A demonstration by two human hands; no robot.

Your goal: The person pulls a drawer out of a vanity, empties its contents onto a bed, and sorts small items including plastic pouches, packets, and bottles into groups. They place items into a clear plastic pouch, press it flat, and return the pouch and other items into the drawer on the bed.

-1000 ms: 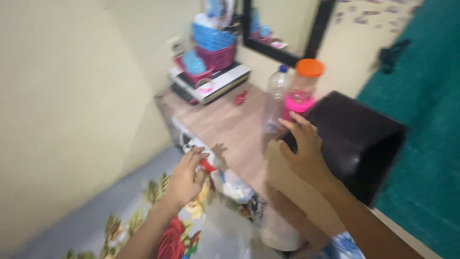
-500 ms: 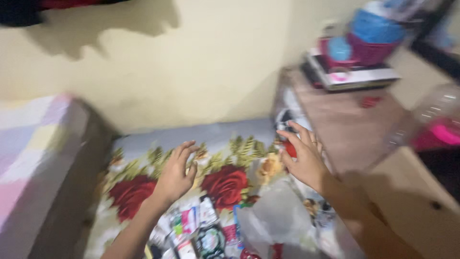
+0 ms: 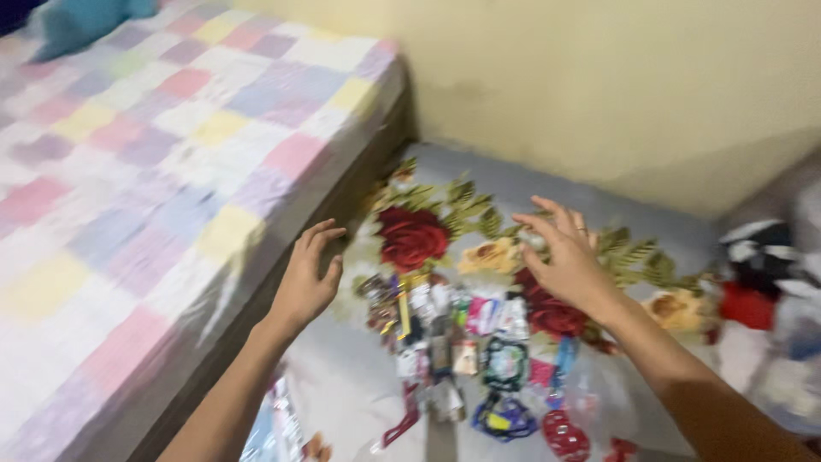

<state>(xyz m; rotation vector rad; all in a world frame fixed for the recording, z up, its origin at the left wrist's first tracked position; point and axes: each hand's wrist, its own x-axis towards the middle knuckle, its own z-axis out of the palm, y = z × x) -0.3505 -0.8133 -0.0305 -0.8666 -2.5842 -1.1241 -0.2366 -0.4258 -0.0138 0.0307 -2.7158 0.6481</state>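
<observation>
Pastel patchwork bed [image 3: 128,171] at left, its dark side edge beside the left hand [image 3: 306,282], fingers loosely curled, holding nothing. Small packets and trinkets [image 3: 462,342] lie scattered on the floral mat [image 3: 410,235], apparently unsorted, below and between both hands. Right hand [image 3: 569,265] hovers above them, fingertips pinching a small pale object [image 3: 535,241].

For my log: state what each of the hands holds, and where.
Left hand holds nothing, fingers open. Right hand seems to pinch something small and pale at its fingertips; too blurred to identify.
</observation>
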